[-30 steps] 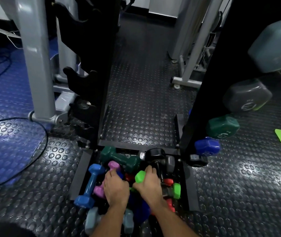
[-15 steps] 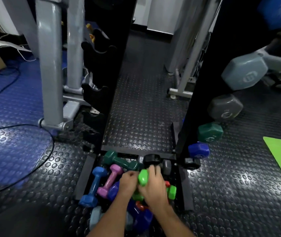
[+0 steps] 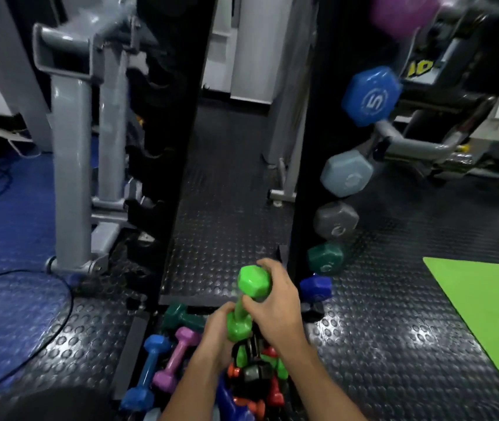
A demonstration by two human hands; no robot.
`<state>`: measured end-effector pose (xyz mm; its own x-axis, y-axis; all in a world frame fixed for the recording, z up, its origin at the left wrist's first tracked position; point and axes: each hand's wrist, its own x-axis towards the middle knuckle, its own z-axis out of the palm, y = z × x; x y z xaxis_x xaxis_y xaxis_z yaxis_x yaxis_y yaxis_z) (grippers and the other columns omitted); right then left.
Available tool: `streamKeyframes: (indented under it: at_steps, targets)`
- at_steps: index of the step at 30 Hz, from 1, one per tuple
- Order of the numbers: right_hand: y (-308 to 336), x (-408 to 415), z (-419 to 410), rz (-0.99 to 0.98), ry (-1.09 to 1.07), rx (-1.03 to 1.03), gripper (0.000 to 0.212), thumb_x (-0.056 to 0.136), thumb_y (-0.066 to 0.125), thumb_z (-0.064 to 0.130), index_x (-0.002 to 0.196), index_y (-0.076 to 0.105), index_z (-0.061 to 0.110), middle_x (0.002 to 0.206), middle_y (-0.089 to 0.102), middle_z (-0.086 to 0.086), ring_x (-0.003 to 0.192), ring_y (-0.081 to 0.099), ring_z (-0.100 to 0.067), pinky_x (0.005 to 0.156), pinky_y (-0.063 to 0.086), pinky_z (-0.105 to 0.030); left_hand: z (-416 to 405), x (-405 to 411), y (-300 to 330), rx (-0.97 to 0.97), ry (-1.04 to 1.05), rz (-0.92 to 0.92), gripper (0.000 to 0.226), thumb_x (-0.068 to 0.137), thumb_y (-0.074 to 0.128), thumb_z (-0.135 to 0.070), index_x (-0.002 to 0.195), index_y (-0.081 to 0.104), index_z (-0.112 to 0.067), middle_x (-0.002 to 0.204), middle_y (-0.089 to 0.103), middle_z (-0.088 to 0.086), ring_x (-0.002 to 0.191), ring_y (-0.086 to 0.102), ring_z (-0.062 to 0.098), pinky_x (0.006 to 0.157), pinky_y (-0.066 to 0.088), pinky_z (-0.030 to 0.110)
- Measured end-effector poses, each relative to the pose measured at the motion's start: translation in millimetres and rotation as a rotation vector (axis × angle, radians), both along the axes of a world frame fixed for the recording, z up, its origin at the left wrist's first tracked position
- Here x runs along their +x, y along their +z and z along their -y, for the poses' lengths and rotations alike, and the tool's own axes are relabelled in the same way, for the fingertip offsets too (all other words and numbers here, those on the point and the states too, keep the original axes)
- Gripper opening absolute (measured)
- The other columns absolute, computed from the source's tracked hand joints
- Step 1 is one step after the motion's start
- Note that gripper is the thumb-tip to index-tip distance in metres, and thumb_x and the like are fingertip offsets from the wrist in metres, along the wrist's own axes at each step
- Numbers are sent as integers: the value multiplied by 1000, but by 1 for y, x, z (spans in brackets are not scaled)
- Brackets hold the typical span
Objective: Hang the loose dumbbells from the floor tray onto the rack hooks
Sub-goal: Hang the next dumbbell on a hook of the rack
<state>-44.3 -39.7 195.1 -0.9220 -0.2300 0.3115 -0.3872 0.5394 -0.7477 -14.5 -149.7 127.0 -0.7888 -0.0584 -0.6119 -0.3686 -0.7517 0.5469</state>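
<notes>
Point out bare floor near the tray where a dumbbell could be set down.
Bare studded floor between the two black rack posts, beyond the tray. More floor between right post and green mat. Tray itself is crowded: blue dumbbell, pink dumbbell, piled others.

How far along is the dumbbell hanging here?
Several dumbbells, such as the blue 5 dumbbell, already hang on the rack. Both hands, left hand and right hand, hold the bright green dumbbell above the tray. Blue dumbbell, pink dumbbell and others remain.

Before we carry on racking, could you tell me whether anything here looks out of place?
Yes: the floor tray holds a jumbled heap of loose dumbbells lying crisscross, while the rack's left hooks look bare.
</notes>
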Motion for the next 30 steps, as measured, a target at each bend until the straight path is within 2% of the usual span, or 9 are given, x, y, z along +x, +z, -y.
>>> streamKeyframes:
  at_steps: [3,5,8,10,14,18,22,27,30]
  targets:
    - [38,9,-14,-148,-36,-181,58,75,87,14,124,60,29,128,61,16,121,60,-5,99,53,-34,-10,3,48,101,-40,-198,45,85,50,-15,115,71,11,123,65,34,110,62,42,103,45,50]
    - [71,9,-24,-282,-79,-248,56,78,88,10,126,64,26,133,59,11,125,59,-9,98,54,-31,-17,1,81,134,-66,-337,51,86,48,-9,130,59,14,131,59,37,125,55,47,114,35,55]
    - [131,3,-41,-410,-175,-310,55,79,88,11,126,68,31,122,54,5,103,65,-14,77,58,-25,-26,-6,128,32,-106,-535,73,64,64,-1,133,51,15,134,55,41,118,56,45,101,44,50]
    - [174,-3,-54,-451,-195,-358,56,79,88,14,126,68,35,118,57,4,94,68,-15,75,57,-24,-32,-9,164,-45,-136,-661,80,55,77,0,132,54,11,129,60,36,111,58,39,94,48,42]
    - [262,-11,-75,-509,-180,-495,52,82,88,22,127,66,33,116,67,5,94,72,-15,78,59,-29,-44,-15,245,-312,-131,-835,69,64,88,-16,127,62,-4,113,71,22,101,64,26,93,52,38]
    - [336,-35,-94,-465,-171,-629,34,82,87,31,109,67,34,90,69,8,81,74,-23,70,64,-44,-52,-32,329,-506,30,-918,66,63,92,-26,119,63,-8,106,77,13,96,73,24,82,60,35]
    - [398,-69,-105,-355,-105,-747,29,83,86,21,105,67,25,99,69,-20,81,75,-37,63,64,-39,-61,-47,397,-522,94,-981,61,67,88,-31,113,60,-2,103,76,20,97,74,36,77,64,40]
    - [456,-118,-102,-167,-61,-774,35,85,83,7,115,64,7,121,67,-24,70,73,-24,51,57,-24,-65,-77,449,-557,115,-941,39,86,78,-15,115,58,3,109,73,22,95,75,32,71,63,30]
    - [476,-144,-98,-72,-37,-769,38,87,81,5,120,63,1,115,69,-24,56,71,-19,48,56,-22,-66,-95,472,-625,152,-908,35,87,78,-16,112,60,1,108,72,20,86,78,27,69,63,32]
